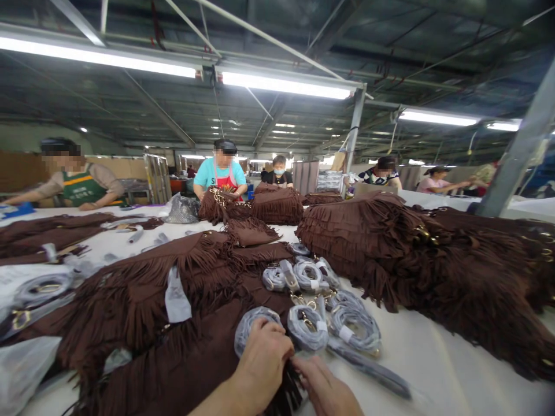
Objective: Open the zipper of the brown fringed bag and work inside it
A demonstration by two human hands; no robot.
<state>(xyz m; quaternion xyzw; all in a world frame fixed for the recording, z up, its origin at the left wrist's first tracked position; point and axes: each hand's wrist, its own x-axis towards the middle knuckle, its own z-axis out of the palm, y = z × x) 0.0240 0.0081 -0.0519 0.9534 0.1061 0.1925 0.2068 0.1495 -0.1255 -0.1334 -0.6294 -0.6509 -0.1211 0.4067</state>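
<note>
My left hand (265,361) is closed at the lower middle of the head view, its fingers over the near edge of a coiled strap (251,325) wrapped in clear plastic. My right hand (327,387) is beside it, fingertips pinched together close to my left thumb; whatever they grip is hidden. Right of the hands lie several more wrapped strap coils with white bands, among them a coiled strap (309,341) with gold clasps. A long wrapped strap (373,367) stretches toward the right. Beneath and left of my hands spreads a dark brown fringed bag (173,352).
A large heap of brown fringed bags (359,231) fills the right side of the white table (416,341). At left are a wrapped strap coil (43,289) and a plastic bag (26,367). Across the table, a person in a red apron (223,173) handles a fringed bag.
</note>
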